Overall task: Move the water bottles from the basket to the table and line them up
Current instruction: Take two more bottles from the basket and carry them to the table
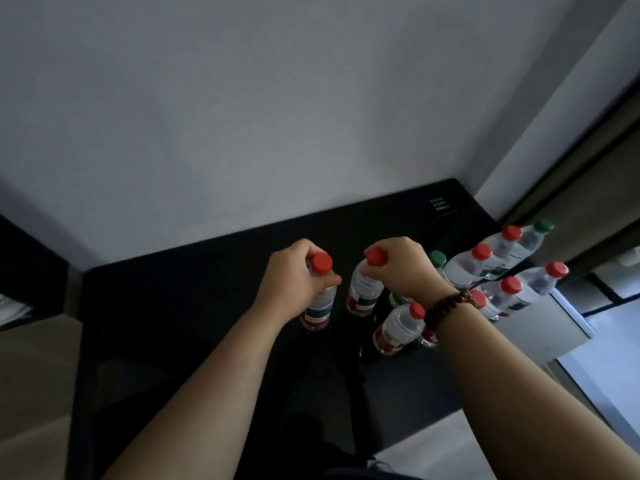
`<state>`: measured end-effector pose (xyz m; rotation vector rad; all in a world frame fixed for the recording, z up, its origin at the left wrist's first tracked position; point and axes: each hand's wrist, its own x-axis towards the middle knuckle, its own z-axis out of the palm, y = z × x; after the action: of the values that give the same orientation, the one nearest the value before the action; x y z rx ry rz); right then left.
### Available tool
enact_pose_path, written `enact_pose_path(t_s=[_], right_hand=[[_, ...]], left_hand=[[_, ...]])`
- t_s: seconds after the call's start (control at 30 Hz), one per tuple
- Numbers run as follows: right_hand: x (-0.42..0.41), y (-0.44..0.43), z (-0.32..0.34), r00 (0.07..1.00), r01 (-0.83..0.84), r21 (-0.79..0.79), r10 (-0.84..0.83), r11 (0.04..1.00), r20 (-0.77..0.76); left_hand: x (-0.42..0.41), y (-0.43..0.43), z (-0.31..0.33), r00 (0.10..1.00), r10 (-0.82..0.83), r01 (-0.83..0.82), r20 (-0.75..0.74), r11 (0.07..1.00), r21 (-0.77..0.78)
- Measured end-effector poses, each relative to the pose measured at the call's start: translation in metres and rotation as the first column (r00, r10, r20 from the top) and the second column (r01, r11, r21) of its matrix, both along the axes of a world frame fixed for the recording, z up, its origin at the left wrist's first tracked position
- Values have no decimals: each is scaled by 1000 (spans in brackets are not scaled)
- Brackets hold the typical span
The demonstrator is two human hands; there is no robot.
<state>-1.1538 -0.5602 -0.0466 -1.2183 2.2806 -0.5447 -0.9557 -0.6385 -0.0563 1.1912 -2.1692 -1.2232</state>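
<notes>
- Your left grip (294, 275) is clamped round the neck of the first bottle (318, 303), upright on the black surface (207, 306), red cap up.
- Your right grip (401, 268) clasps the second bottle (363, 292) below its cap, just beside it and near upright.
- Ten caps show: eight red, two green.

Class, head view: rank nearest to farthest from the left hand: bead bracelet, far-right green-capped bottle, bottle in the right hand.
1. Bottle held by the right hand, beside the left hand.
2. Bead bracelet, right wrist.
3. Far-right green-capped bottle, at back.
</notes>
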Motion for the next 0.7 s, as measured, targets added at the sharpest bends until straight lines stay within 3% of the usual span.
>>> enact_pose_path(t_s=[0.3, 0.7], right_hand=[[-52, -4, -30, 992, -106, 104, 98, 989, 80], [-67, -10, -23, 963, -268, 211, 259, 940, 69]], left_hand=[[-57, 22, -16, 993, 48, -51, 104, 998, 24], [-76, 46, -30, 969, 122, -140, 213, 988, 71]])
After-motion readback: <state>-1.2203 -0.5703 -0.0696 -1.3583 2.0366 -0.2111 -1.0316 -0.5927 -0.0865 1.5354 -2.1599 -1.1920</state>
